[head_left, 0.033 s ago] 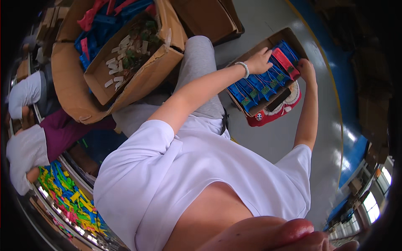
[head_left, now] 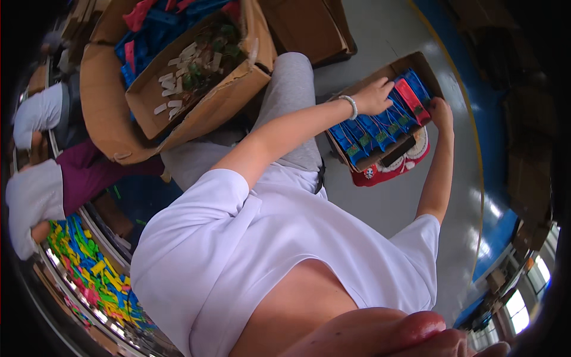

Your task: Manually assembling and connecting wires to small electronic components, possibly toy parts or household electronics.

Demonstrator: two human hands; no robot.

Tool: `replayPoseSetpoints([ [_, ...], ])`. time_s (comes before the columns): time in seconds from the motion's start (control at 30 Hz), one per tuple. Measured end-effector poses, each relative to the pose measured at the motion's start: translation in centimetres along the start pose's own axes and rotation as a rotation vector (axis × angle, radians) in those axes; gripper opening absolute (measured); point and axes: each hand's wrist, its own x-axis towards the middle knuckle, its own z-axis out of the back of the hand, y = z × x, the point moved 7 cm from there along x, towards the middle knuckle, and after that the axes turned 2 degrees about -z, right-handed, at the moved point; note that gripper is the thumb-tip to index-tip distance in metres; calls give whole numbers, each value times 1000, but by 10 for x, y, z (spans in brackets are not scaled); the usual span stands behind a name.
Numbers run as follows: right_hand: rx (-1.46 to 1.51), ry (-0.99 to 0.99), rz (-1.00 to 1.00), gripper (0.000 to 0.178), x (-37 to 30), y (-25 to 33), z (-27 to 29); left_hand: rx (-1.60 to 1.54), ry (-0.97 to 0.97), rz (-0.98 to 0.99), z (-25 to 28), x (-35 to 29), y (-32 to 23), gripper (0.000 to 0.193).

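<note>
Though aslant, red part (head_left: 409,95) — long axis upper-left to lower-right.

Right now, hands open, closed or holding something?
Left hand: over the blue parts; open or closed cannot be told.
Right hand: curled beside the red part; grip cannot be told.

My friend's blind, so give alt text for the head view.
A person's left hand and right hand are at a cardboard box of blue plastic housings and one red housing. To the left, a larger carton holds loose parts.
</note>
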Motion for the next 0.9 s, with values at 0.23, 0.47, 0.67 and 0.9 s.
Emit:
replayPoseSetpoints([
  [0.23, -384, -97, 95, 39, 4, 46, 58, -156, -271, -215, 150, -160, -88, 32],
  [0.47, 156, -386, 819, 23, 7, 419, 225, 1001, -846, 99, 330, -373, -87, 30],
  [0.67, 140, 49, 1112, 23, 86, 656, 170, 901, -777, 277, 316, -397, -48, 29],
  [0.9, -175, -19, 876, 62, 287, 763, -52, 846, -826, 320, 321, -412, -40, 34],
])
